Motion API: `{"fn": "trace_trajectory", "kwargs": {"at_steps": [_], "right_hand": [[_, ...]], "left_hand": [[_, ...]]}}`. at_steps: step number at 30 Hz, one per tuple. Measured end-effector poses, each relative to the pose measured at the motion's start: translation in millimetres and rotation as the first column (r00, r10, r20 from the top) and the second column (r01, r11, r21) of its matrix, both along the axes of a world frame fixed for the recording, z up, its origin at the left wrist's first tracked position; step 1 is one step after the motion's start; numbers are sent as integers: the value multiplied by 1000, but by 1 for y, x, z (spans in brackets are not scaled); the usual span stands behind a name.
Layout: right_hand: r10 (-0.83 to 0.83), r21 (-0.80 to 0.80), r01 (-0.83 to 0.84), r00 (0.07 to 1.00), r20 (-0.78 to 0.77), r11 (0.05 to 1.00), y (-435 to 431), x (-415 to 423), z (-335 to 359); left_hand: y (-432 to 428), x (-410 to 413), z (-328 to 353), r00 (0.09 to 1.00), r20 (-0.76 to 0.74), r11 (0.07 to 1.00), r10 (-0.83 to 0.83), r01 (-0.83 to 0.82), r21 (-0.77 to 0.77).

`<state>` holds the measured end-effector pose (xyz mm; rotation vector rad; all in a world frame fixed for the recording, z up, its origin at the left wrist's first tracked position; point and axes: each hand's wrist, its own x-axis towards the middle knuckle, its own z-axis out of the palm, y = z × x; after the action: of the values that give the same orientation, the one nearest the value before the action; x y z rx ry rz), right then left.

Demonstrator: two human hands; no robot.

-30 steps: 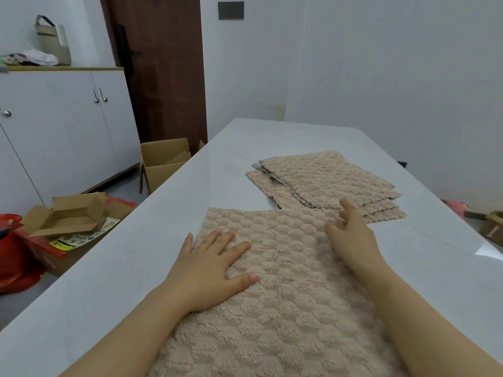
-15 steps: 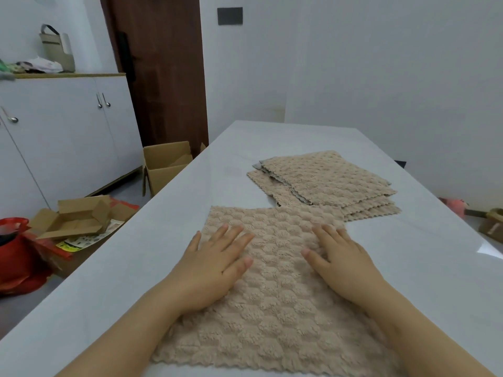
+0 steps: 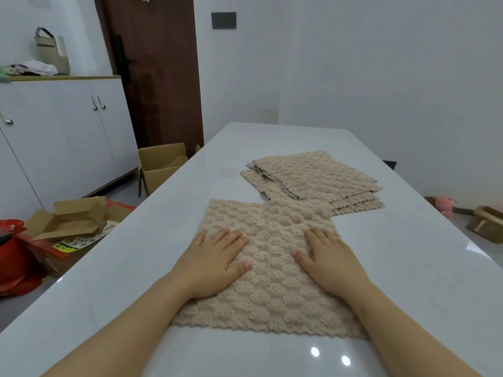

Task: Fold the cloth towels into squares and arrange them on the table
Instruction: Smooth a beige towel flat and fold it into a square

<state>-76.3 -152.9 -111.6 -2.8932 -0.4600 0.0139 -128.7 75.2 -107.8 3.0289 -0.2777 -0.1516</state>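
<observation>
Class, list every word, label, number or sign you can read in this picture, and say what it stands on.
No text here can be read.
Printed sheet on the floor beside the open cardboard box: coloured print, too blurred to read.
Brown box on the floor at far right: pale marks, too small to read.

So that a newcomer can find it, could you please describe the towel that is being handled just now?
Find the long white table in the middle of the view. At its near end lies one beige towel, with the left hand and right hand resting flat on it. Unlike the loose stack of like towels beyond it, it lies singly, under the hands.
</observation>
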Motion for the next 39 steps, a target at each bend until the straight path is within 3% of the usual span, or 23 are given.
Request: {"fn": "trace_trajectory", "kwargs": {"at_steps": [6,10,13,16,24,26,30,32,35,39], "right_hand": [[51,206,-100,972,230,974,-19,-31,1],[181,224,-203,977,117,953,-35,-55,3],[256,163,-254,967,11,953,-39,-68,8],[300,68,-296,952,-62,953,-36,-74,9],[414,98,-410,910,-19,907,-35,-79,12],[435,96,-439,899,54,893,-33,-78,12],[416,140,-460,873,255,877,-33,-72,8],[384,147,-456,853,354,878,-34,-69,5],[224,230,-298,927,301,926,-39,-69,10],[46,506,-151,976,213,849,-45,-68,10]], "left_hand": [[6,-25,-2,979,188,992,78,-57,-115],[17,-53,1,988,152,960,-39,79,-268],[17,-68,1,991,48,988,-122,126,-85],[14,-69,0,995,23,994,-98,99,-39],[22,-75,0,980,-6,974,-197,195,-111],[23,-76,-2,981,64,972,-182,190,-142],[23,-73,-12,868,454,948,-202,290,-132],[25,-71,-11,849,509,950,-139,259,-172],[33,-71,-7,867,497,950,45,117,-290],[43,-69,-5,828,439,790,350,-10,-613]]}}
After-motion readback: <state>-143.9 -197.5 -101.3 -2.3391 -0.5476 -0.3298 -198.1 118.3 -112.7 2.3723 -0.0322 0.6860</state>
